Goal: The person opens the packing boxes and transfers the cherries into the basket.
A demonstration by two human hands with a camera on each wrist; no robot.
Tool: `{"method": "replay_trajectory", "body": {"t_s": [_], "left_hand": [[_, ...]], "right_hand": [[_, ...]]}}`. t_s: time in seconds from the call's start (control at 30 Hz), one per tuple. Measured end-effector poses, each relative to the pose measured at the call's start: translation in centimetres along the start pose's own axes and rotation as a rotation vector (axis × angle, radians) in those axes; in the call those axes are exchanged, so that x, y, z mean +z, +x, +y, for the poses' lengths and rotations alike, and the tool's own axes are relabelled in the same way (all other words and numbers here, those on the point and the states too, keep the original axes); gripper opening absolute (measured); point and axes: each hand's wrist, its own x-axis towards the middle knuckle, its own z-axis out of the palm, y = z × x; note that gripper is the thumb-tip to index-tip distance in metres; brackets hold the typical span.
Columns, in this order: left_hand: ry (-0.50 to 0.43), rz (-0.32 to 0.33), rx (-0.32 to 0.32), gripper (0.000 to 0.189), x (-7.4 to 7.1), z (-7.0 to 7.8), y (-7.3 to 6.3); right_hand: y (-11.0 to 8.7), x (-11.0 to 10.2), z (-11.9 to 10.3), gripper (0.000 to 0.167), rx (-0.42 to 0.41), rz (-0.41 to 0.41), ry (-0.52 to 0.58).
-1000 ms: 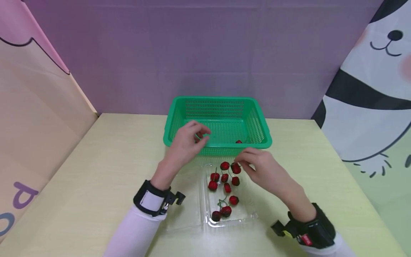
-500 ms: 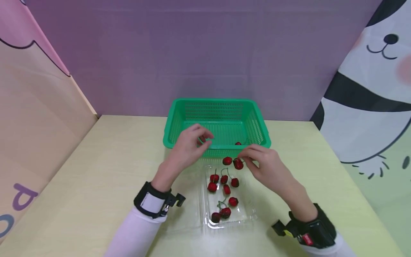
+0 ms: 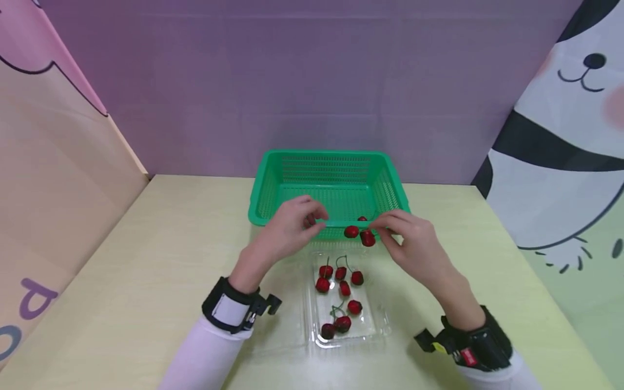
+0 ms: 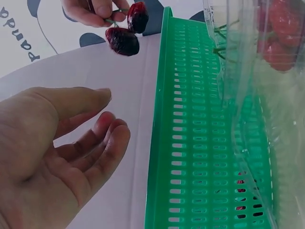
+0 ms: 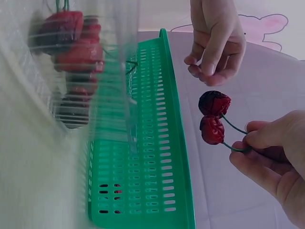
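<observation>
A pair of dark red cherries (image 5: 213, 130) hangs by green stems, which my right hand (image 3: 411, 241) pinches between thumb and fingertips. In the head view the pair overlaps the front wall of the green plastic basket (image 3: 336, 223). To the left, my left hand (image 3: 292, 227) hovers near the basket's front rim with loosely bent fingers and nothing in them. One cherry (image 3: 362, 218) lies inside the basket toward its front right. Nearer to me, several cherries (image 3: 343, 324) with stems sit in a clear plastic clamshell box (image 3: 363, 330).
The box's transparent lid (image 3: 280, 319) lies folded open on its left. All this stands on a pale wooden table (image 3: 185, 260). Behind the basket rises a purple cloth backdrop (image 3: 312, 86), with a printed panda panel (image 3: 570, 151) at the right.
My right hand has lifted the cherry pair out of the clear box and carried it forward to the basket's front side. My left hand has shifted slightly right and toward me.
</observation>
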Motion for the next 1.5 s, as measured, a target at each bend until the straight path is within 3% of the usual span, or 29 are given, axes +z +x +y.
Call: {"method": "replay_trajectory", "body": {"t_s": [0.37,0.67,0.83,1.13,1.33,1.5], "left_hand": [[0.003,-0.148,0.033,0.012,0.9,0.2,0.0],[0.001,-0.258,0.003,0.014,1.6,0.9,-0.2],[0.004,-0.301,-0.004,0.016,1.8,1.3,-0.2],[0.05,-0.358,0.044,0.017,2.0,1.5,-0.2],[0.059,-0.427,0.04,0.019,2.1,1.7,-0.3],[0.085,-0.449,0.031,0.018,2.2,1.9,-0.4]], "right_hand": [[0.1,-0.4,0.5,0.021,0.094,0.051,-0.061],[0.1,-0.4,1.0,0.017,0.146,0.096,-0.07],[0.2,-0.4,1.2,0.016,0.172,0.141,-0.081],[0.5,-0.3,1.5,0.012,0.229,0.229,-0.09],[0.9,0.0,1.8,0.009,0.277,0.256,-0.082],[1.2,0.2,2.0,0.012,0.295,0.288,-0.096]]}}
